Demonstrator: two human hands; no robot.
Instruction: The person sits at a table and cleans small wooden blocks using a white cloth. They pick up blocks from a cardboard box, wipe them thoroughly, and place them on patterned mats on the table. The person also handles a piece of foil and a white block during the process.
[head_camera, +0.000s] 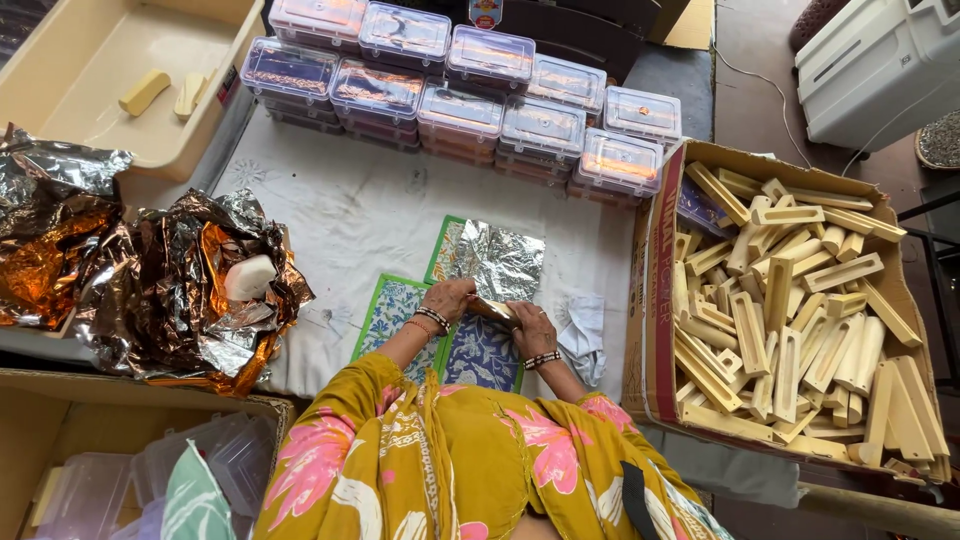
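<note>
**Wrapping a small bar in foil, hands together at the near edge**

Pinching from both ends, the left hand (447, 298) and the right hand (530, 328) close their fingers on a small gold-foil-covered bar (492, 309), held just above a blue patterned mat (478, 352) near the person. Whether the foil is fully folded shut I cannot tell; the hands hide most of it.

Just beyond the grip lies one crinkled silver foil sheet (497, 260) on a green-edged mat, and to the right a crumpled white cloth (583, 335). Farther out, stacked along the far side of the white-covered table (340, 215), are clear lidded boxes (460, 110), about ten on top, seemingly filled. On the right, a cardboard carton (652, 290) holds several dozen pale wooden pieces (790, 320), too jumbled to count. To the left, heaps of copper-and-silver foil (170, 290) cradle one white block (249, 277); the beige tub (110, 140) at the far left holds two yellow bars. Much stock looks unwrapped.
</note>
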